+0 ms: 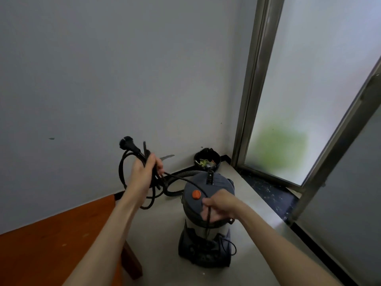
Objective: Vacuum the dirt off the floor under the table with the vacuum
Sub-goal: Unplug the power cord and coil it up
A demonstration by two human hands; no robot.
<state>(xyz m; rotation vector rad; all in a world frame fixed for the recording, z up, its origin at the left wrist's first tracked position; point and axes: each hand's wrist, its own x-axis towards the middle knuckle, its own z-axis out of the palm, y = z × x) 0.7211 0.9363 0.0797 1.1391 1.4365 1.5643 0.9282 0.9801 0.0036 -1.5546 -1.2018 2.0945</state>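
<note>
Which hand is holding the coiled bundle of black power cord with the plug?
The left hand grips the coiled black power cord with its plug; the right hand pinches one strand.

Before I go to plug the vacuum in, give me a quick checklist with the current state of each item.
1. Plug in reach: ok, it sticks up above the left hand.
2. Power cord gathered: ok, loops hang from the left hand.
3. Cord fed out: ok, the right hand pinches the strand over the vacuum.
4. Cord free at the vacuum's base: not ok, slack lies tangled there.
5. Wall socket located: cannot tell, none in view.
6. Hose ready: cannot tell, it runs behind the vacuum.
</note>
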